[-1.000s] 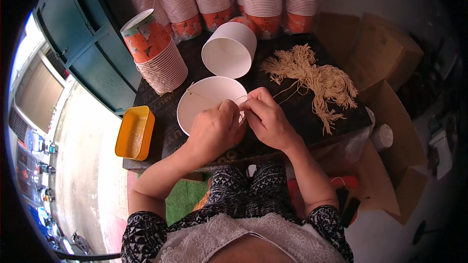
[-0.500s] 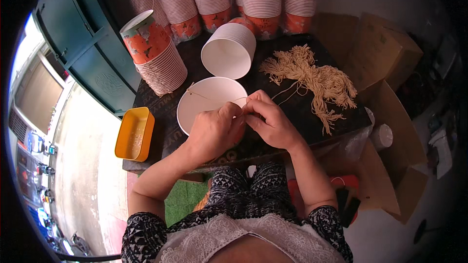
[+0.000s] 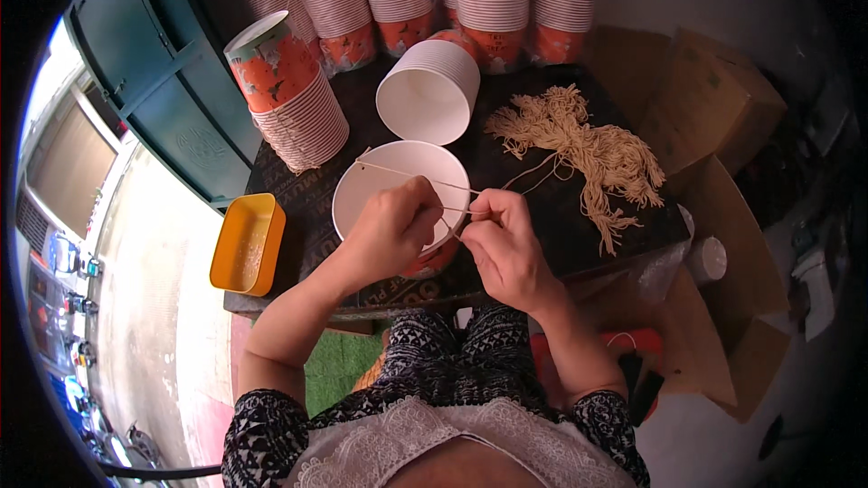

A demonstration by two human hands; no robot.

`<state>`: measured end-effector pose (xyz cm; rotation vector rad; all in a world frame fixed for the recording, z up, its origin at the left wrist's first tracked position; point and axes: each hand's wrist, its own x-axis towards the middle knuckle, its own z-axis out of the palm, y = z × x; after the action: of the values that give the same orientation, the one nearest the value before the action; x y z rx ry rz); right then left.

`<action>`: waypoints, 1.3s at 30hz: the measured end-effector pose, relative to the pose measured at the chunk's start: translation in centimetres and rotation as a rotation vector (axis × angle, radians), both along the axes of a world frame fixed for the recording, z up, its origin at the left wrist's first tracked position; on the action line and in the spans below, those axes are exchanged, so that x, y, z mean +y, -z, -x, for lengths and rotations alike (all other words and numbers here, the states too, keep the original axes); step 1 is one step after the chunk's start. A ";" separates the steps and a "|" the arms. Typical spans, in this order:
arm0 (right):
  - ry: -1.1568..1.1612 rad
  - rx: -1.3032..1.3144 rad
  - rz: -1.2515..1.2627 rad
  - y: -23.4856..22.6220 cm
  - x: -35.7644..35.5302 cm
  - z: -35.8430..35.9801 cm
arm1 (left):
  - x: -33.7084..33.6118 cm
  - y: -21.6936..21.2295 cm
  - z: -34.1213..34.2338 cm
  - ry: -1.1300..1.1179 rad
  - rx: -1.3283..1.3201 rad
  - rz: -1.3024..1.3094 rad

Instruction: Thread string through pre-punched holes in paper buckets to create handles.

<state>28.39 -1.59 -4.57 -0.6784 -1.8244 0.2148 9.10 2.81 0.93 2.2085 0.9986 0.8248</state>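
A paper bucket (image 3: pixel 357 194), white inside with orange on its outer wall, stands near the table's front edge. A beige string (image 3: pixel 398 171) runs from a hole at its far left rim across the mouth to my hands. My left hand (image 3: pixel 391 228) is closed on the string over the bucket's near side. Just to the right, my right hand (image 3: pixel 506 244) pinches the string, with strands stretched between both hands. Beyond lies a nested stack of white buckets (image 3: pixel 425 95) on its side. A bundle of beige strings (image 3: pixel 588 149) is spread out at the right.
A stack of orange buckets (image 3: pixel 289 95) stands at the left back, and tall wrapped stacks (image 3: pixel 488 0) line the rear. The yellow tray (image 3: pixel 244 244) sits at the table's left edge. Open cardboard boxes (image 3: pixel 723 262) are on the right, a teal metal door (image 3: pixel 158 63) on the left.
My hands have moved slightly apart, the right one lower and to the right. The string across the bucket is now drawn straighter, with more strands showing between my hands.
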 end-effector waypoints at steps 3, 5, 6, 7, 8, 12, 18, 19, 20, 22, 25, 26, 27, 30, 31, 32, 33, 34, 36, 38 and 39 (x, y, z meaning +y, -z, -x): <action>-0.030 -0.019 0.012 0.5 -0.2 0.0 | 0.0 -0.2 -0.1 -0.058 0.015 -0.034; -0.044 -0.029 0.011 0.6 -0.2 0.0 | 0.0 -0.3 0.0 -0.086 0.043 -0.026; -0.059 -0.034 0.016 0.8 -0.2 -0.1 | 0.0 -0.3 0.0 -0.092 0.054 -0.023; -0.074 -0.039 0.020 0.8 -0.1 -0.2 | 0.0 -0.3 0.0 -0.097 0.064 -0.021; -0.074 -0.039 0.019 0.8 -0.2 -0.2 | 0.1 -0.3 0.0 -0.098 0.064 -0.021; -0.062 -0.008 0.014 0.4 -0.2 0.0 | 0.1 -0.3 0.1 -0.107 0.069 -0.073; 0.112 0.198 -0.011 0.9 0.9 1.2 | -0.9 -0.7 0.1 -0.082 0.077 -0.219; 0.112 0.198 -0.012 0.8 0.8 1.4 | -1.0 -0.6 0.2 -0.052 0.058 -0.246; 0.110 0.217 0.057 0.8 0.7 1.7 | -1.3 -0.5 0.3 -0.052 0.058 -0.247; 0.108 0.235 0.126 0.8 0.8 2.1 | -1.9 -0.6 0.4 -0.032 0.050 -0.208; 0.114 0.279 0.137 0.9 1.0 2.5 | -2.6 -1.2 0.7 0.001 0.095 -0.137; 0.105 0.287 0.167 0.9 0.9 2.6 | -2.6 -1.2 0.8 -0.002 0.094 -0.137; 0.097 0.294 0.197 0.9 0.9 2.7 | -2.6 -1.2 0.8 0.006 0.085 -0.143; 0.108 0.291 0.208 1.0 1.0 2.8 | -2.5 -1.3 0.7 0.013 0.071 -0.141; 0.107 0.292 0.207 1.0 0.9 2.9 | -2.5 -1.4 0.7 0.012 0.071 -0.134; 0.103 0.293 0.200 1.0 0.9 2.9 | -2.5 -1.5 0.6 0.012 0.071 -0.135; 0.100 0.295 0.194 1.0 0.9 2.9 | -2.5 -1.6 0.5 0.026 0.044 -0.124; 0.102 0.294 0.194 0.9 0.9 2.9 | -2.4 -1.6 0.4 0.044 0.014 -0.110; 0.100 0.242 0.145 0.8 1.0 2.7 | -2.1 -1.5 0.3 0.043 0.015 -0.102; 0.072 0.237 0.137 0.6 1.0 2.4 | -1.8 -1.4 0.2 0.039 0.018 -0.095; 0.044 0.234 0.129 0.5 1.0 2.3 | -1.7 -1.4 0.2 0.036 0.020 -0.107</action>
<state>26.08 -0.60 -5.08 -0.7500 -1.5803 0.3693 8.91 1.13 2.31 2.3229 0.9411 0.8594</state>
